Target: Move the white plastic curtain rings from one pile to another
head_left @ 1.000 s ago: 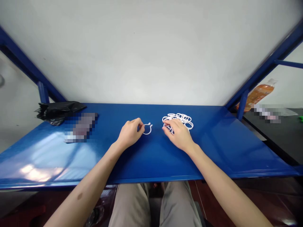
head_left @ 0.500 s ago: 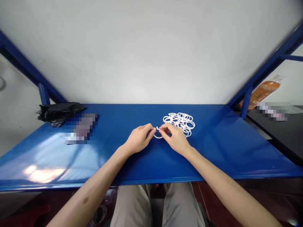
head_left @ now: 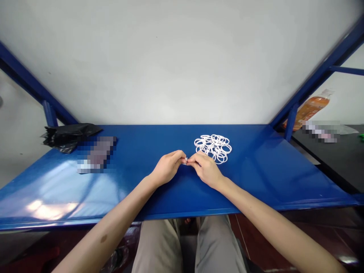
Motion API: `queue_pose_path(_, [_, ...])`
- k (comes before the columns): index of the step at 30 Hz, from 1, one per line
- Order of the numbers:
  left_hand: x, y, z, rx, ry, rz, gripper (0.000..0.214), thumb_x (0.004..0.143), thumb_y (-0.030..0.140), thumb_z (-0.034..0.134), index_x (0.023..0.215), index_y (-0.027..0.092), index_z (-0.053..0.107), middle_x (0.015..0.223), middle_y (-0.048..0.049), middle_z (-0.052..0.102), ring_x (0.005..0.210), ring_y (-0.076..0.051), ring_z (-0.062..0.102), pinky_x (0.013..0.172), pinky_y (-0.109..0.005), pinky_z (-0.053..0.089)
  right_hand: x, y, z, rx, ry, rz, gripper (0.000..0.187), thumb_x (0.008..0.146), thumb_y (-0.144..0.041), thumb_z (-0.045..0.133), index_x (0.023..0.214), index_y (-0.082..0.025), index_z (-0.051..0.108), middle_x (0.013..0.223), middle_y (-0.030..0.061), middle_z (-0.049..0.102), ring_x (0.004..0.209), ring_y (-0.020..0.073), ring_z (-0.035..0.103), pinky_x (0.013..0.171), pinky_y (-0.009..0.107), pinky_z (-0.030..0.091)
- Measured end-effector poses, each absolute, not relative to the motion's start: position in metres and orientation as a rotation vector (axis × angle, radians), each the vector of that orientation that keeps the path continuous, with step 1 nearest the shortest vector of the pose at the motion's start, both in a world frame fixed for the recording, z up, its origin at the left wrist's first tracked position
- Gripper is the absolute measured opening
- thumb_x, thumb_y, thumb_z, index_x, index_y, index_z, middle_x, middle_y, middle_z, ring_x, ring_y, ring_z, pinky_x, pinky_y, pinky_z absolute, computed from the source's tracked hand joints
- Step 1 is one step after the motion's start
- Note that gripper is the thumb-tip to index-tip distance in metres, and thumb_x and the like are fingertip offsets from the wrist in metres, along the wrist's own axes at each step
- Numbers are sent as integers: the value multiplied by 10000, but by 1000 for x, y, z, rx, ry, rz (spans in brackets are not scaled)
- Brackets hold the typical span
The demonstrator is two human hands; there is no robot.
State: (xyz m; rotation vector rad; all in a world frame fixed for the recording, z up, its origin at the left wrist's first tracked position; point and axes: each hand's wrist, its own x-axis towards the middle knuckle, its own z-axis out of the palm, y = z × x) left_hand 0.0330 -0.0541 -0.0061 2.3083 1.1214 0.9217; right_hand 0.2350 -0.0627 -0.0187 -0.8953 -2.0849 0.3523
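Note:
Between my two hands, just above the blue tabletop, is a thin white ring (head_left: 186, 160) that opens at a joint. My left hand (head_left: 167, 167) pinches one end of it with thumb and fingertips. Meeting it from the other side, my right hand (head_left: 207, 169) pinches the other end, the fingertips of both hands almost touching. Most of this ring is hidden behind the fingers. Just beyond my right hand lies a loose pile of similar white rings (head_left: 215, 146), several overlapping one another.
A crumpled black plastic bag (head_left: 68, 135) and a blurred-out flat dark item (head_left: 99, 153) lie on the left of the blue table (head_left: 142, 146). Blue frame bars rise at both sides. On a dark surface at the right is an orange drink bottle (head_left: 313, 110).
My fingertips have come closer together and the gap between the ring's ends has narrowed. The ring's curve, visible below my fingers before, is now mostly hidden. The view has shifted slightly.

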Motion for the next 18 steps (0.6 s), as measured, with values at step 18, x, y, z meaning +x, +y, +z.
queue_pose_path(18, [39, -54, -13, 2680, 1346, 900, 202, 1024, 297, 437, 975, 213, 614, 944, -47, 691, 831, -181, 628, 779, -307, 452, 239, -52, -23, -972, -2092, 349, 47, 985, -244, 576, 949, -216, 587, 889, 45, 697, 810, 190, 667, 742, 327, 542])
